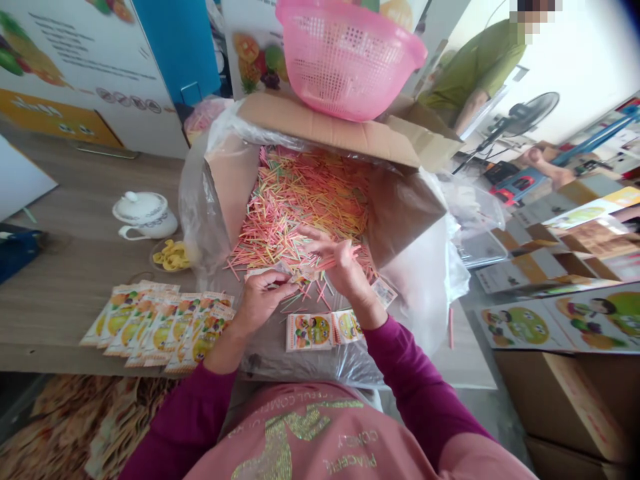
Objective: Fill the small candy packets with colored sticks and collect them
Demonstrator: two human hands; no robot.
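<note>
Coloured thin sticks (pixel 310 193) fill a cardboard box (pixel 405 207) lying open toward me, lined with clear plastic. My left hand (pixel 265 297) pinches a small printed packet at the box's front edge. Just right of it, my right hand (pixel 340 263) has its fingers closed around a few pink sticks, close to the packet's end. Below the hands lie two stacks of printed packets (pixel 309 331) on the plastic. More packets (pixel 160 325), looking filled, overlap in a row left of my left forearm.
A pink basket (pixel 350 63) stands behind the box flap. To the left are a white lidded cup (pixel 145 215) and a small dish of yellow pieces (pixel 171 256). Cartons (pixel 575 400) stand at the right; a person in green (pixel 470 63) and a fan (pixel 525 117) are beyond.
</note>
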